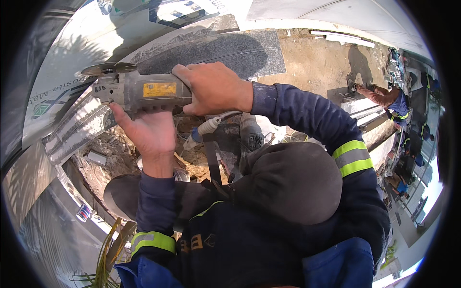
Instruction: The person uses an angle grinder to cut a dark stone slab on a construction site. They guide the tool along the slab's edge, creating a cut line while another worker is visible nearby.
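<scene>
A dusty grey angle grinder (158, 90) with a yellow label is held level in front of me. Its thin dark cutting disc (108, 68) is at the left end, beside a white panel with dark printing. My right hand (213, 89) is wrapped round the rear of the grinder's body. From the near side, my left hand (150, 132) supports the grinder by its head, thumb raised against it; the fingers are mostly hidden beneath the tool. A cord with a pale connector (209, 126) shows below my right hand.
A dark speckled stone slab (206, 53) lies beyond the grinder, by sandy ground (317, 57). A dusty ledge (79, 127) runs on the left, with a small can (83, 212) near it. My knees bend below the hands. Other people (396, 103) are at the far right.
</scene>
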Motion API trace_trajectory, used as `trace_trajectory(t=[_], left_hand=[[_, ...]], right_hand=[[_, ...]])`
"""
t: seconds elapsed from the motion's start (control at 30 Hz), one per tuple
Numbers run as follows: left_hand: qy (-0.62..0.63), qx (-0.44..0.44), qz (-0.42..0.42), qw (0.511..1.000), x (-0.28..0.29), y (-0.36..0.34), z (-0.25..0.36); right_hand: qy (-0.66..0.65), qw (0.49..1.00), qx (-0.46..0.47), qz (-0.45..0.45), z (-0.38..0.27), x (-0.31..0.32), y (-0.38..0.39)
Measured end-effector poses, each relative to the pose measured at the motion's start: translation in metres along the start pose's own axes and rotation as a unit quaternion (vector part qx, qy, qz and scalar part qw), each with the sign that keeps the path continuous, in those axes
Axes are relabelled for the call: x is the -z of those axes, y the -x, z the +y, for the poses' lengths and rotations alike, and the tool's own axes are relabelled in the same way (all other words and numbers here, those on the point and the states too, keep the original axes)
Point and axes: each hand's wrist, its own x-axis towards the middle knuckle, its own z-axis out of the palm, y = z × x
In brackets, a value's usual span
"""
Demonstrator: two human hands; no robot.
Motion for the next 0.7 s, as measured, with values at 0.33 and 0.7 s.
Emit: trace_trajectory(t=[0.33,0.7], left_hand=[[0.213,0.059,0.009,0.975,0.035,0.006,0.076],[0.156,0.046,0.059,0.985,0.041,0.002,0.018]], right_hand=[[0.21,0.963,0.11,-0.131,-0.111,0.06,-0.09],[0.195,0.966,0.118,-0.124,-0.046,0.023,-0.078]])
